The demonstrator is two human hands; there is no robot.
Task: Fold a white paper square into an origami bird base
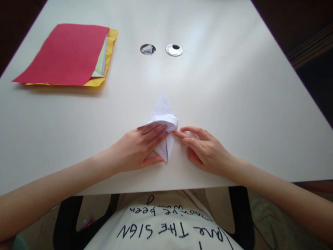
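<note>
A white origami paper lies on the table in front of me, folded to a pointed diamond shape. Its far tip points away from me, and a flap stands curved up across its middle. My left hand lies flat over the left side of the paper, fingers stretched out and thumb apart, near the lower tip. Part of the paper is hidden beneath it. At the paper's right edge, my right hand touches the fold with an outstretched fingertip. Its fingers are apart, and it rests on the table with nothing in its grasp.
A stack of coloured paper with a red sheet on top and yellow sheets beneath lies at the far left. Two round holes are in the white table, the left hole with crumpled stuff inside. The table's front edge runs close to my body.
</note>
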